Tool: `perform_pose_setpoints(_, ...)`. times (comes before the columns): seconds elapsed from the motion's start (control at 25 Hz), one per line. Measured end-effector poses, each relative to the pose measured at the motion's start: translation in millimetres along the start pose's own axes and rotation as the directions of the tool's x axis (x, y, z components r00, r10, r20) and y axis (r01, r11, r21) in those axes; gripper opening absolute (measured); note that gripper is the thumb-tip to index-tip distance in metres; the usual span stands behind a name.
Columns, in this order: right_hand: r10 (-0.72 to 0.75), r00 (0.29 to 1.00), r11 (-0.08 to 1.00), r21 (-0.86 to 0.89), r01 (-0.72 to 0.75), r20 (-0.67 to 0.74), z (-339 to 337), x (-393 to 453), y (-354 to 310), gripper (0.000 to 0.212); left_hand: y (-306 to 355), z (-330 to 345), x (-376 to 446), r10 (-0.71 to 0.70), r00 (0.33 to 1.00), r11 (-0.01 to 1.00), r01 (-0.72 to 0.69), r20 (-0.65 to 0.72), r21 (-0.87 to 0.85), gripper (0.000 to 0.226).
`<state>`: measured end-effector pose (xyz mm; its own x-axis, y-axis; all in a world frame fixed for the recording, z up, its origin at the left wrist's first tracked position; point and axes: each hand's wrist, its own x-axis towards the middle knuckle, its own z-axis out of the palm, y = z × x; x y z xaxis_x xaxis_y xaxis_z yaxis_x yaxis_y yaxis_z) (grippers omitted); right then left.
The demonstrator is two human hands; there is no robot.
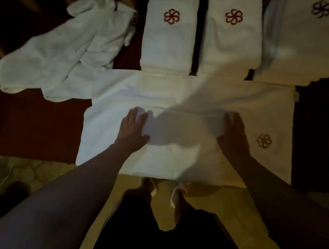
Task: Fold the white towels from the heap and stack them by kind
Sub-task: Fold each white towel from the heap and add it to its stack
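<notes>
Your left hand [133, 127] and right hand [235, 136] press flat, fingers straight, on the towel [175, 162], whose long axis runs left to right under them.

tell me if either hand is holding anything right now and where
Nothing is gripped. The left hand and right hand lie flat on the middle of the spread towel, pressing it.

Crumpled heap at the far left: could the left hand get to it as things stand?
Probably yes. The left hand rests flat on the spread towel, holding nothing, and the heap lies just beyond and to its left. Only bare red cloth and towel edge lie between.
</notes>
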<state>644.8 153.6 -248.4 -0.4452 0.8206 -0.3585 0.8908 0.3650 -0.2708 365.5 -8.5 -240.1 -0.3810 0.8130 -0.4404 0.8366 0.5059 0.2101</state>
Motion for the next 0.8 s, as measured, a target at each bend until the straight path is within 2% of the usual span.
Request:
perform_pose_setpoints(0.08,-0.11,0.988,0.989,-0.115,0.097,-0.109,-1.2,-8.6,5.3,0.072,6.7,4.8,-11.4,0.05,0.983,0.999,-0.045,-0.177,0.03,0.048)
perform_pose_setpoints(0.12,-0.12,0.985,0.985,-0.141,0.102,-0.121,1.0,-16.2,5.8,0.066,10.2,9.0,-19.6,0.037,0.977,0.999,-0.037,-0.208,0.003,0.037)
perform_pose_setpoints(0.24,-0.148,0.988,0.988,-0.043,0.146,-0.037,15.1,-45.4,-2.9,0.041,17.3,22.7,-41.4,-0.046,0.997,0.993,0.038,-0.065,-0.113,0.023)
perform_pose_setpoints(0.36,-0.206,0.978,0.977,-0.061,0.203,-0.047,37.3,-74.1,-4.9,0.039,14.8,37.1,-65.0,-0.015,0.994,0.992,0.001,-0.109,-0.125,0.022)
perform_pose_setpoints(0.44,-0.191,0.98,0.977,-0.106,0.184,-0.056,48.0,-88.8,-6.8,0.038,10.4,46.8,-77.4,0.053,0.989,0.992,-0.068,-0.136,-0.109,0.023)
perform_pose_setpoints(0.56,-0.166,0.985,0.983,-0.086,0.162,-0.051,56.5,-102.2,-9.7,0.03,-5.7,58.5,-88.1,0.182,0.974,0.982,-0.187,-0.137,-0.023,0.038)
perform_pose_setpoints(0.72,-0.196,0.977,0.98,-0.041,0.193,-0.079,62.3,-99.5,-5.3,0.036,-10.4,53.6,-88.4,0.142,0.982,0.98,-0.122,-0.124,0.156,0.047)
perform_pose_setpoints(0.8,-0.172,0.983,0.983,-0.077,0.166,-0.072,54.5,-97.9,-8.2,0.038,-7.0,46.4,-83.2,0.124,0.99,0.98,-0.111,-0.068,0.163,0.052)
